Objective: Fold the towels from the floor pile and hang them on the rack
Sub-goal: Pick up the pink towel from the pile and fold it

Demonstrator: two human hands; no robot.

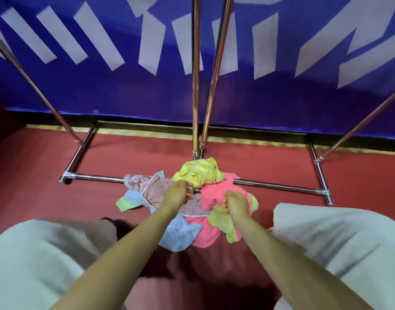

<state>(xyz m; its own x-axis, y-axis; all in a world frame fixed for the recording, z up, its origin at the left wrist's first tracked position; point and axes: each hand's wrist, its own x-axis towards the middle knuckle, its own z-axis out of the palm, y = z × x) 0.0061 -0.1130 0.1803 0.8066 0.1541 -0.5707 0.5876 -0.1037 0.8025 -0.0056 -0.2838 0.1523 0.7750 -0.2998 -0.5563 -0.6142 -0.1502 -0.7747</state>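
Note:
A pile of towels lies on the red floor in front of the rack's base: a yellow towel (199,173) on top at the back, a pink towel (216,193) in the middle, a patterned pink one (155,189) at the left, a light blue one (179,234) at the front. My left hand (176,193) reaches into the pile and its curled fingers grip the edge of the yellow towel. Beside it, my right hand (236,205) grips a bunch of the pink towel. The metal rack (195,86) stands just behind the pile, its poles rising out of view.
The rack's base bars (279,186) run left and right on the floor on either side of the pile. A blue banner with white shapes (102,74) covers the wall behind. My knees in white trousers (339,242) frame the bottom corners.

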